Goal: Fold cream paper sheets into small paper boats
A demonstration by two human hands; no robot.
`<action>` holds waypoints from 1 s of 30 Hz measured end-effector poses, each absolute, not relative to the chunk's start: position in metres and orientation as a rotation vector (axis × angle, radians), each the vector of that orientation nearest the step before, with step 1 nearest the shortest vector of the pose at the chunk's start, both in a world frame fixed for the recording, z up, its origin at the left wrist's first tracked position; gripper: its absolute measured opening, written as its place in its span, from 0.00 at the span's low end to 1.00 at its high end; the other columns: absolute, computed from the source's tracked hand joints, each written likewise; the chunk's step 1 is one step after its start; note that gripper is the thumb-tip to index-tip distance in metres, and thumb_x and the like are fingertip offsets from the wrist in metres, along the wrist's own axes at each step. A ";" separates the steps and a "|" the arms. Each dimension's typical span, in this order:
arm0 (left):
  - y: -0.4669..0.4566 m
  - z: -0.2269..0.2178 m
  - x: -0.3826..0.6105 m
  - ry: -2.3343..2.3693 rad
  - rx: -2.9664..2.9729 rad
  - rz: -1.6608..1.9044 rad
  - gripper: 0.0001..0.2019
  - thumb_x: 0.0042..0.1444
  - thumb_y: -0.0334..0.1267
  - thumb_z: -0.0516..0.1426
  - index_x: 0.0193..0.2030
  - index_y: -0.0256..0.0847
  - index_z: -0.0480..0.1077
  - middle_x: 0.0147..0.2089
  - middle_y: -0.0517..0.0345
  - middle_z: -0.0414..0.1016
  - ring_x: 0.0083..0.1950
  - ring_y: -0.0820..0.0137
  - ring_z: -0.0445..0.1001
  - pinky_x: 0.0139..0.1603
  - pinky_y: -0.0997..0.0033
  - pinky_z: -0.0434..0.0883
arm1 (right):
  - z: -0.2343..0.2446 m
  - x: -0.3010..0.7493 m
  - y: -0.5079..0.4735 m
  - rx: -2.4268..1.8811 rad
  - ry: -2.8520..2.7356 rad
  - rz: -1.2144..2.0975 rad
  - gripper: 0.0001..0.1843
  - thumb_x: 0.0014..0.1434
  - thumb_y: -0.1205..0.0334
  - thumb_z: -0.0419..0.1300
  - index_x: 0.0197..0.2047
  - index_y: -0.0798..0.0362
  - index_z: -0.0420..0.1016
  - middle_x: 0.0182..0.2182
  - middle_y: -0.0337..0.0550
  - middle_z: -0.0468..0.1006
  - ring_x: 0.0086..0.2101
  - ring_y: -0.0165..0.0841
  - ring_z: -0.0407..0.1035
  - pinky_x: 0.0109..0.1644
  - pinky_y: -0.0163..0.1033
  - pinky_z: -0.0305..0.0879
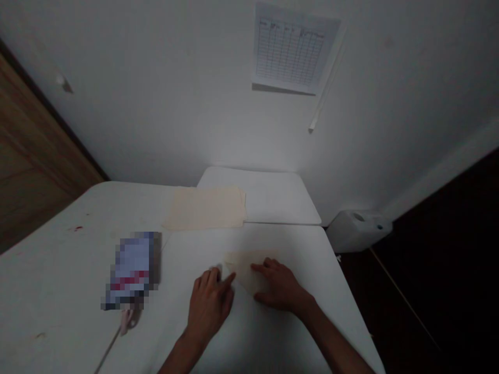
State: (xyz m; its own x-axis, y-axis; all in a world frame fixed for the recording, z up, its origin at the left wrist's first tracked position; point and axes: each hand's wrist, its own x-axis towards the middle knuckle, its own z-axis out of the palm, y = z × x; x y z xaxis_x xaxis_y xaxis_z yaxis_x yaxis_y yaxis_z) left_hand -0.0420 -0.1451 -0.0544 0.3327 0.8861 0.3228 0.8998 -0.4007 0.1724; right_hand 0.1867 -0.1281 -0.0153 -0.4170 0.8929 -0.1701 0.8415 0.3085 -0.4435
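A small cream sheet [244,269], looking like folded paper with a slanted lower-left edge, lies flat on the white table [241,343]. My right hand [283,285] rests over its right part, index finger and thumb spread apart on the surface, the other fingers bent. At the sheet's left edge, my left hand [210,298] points one digit toward the slanted fold, touching or very close to it. Its remaining fingers curl down on the tabletop, and I see nothing held in either hand. The right hand hides part of the sheet.
Larger cream sheets [206,208] lie at the table's back. To the left is a blurred blue-and-red item [132,267] with a pale cord [125,321] below it. A white plastic container [356,231] stands beyond the right edge. A printed chart [292,52] hangs on the wall.
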 end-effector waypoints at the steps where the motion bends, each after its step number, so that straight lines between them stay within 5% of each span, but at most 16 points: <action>1: -0.144 -0.055 -0.044 -1.708 -2.519 -0.571 0.18 0.57 0.34 0.54 0.54 0.49 0.72 0.42 0.51 0.66 0.45 0.58 0.64 0.44 0.59 0.63 | -0.015 0.187 -0.128 -1.629 -2.456 0.728 0.42 0.46 0.49 0.66 0.64 0.45 0.60 0.53 0.48 0.67 0.52 0.44 0.62 0.57 0.45 0.56; 13: -0.130 -0.053 -0.061 -1.797 -2.396 -0.516 0.17 0.60 0.37 0.52 0.55 0.46 0.71 0.40 0.50 0.67 0.43 0.59 0.66 0.42 0.59 0.64 | -0.014 0.187 -0.127 -1.638 -2.459 0.732 0.42 0.46 0.49 0.66 0.64 0.45 0.60 0.55 0.49 0.66 0.53 0.45 0.61 0.57 0.45 0.56; 19: -0.138 -0.064 -0.056 -1.539 -2.492 -0.700 0.18 0.59 0.31 0.51 0.56 0.39 0.68 0.55 0.43 0.68 0.55 0.55 0.65 0.53 0.53 0.67 | -0.017 0.187 -0.127 -1.626 -2.449 0.712 0.43 0.46 0.50 0.66 0.65 0.44 0.59 0.54 0.48 0.67 0.53 0.44 0.62 0.57 0.45 0.56; 23: -0.144 -0.072 -0.048 -1.220 -2.748 -0.708 0.19 0.59 0.29 0.50 0.57 0.42 0.67 0.61 0.47 0.65 0.61 0.58 0.64 0.57 0.55 0.67 | -0.019 0.188 -0.128 -1.640 -2.459 0.726 0.43 0.47 0.49 0.66 0.65 0.44 0.59 0.56 0.48 0.66 0.54 0.44 0.61 0.58 0.45 0.55; 30: -0.142 -0.067 -0.029 -1.323 -2.784 -0.745 0.14 0.62 0.33 0.51 0.53 0.40 0.69 0.53 0.47 0.69 0.55 0.58 0.67 0.56 0.54 0.67 | -0.030 0.193 -0.134 -1.609 -2.386 0.698 0.41 0.48 0.49 0.66 0.63 0.48 0.61 0.55 0.49 0.66 0.55 0.43 0.59 0.61 0.44 0.51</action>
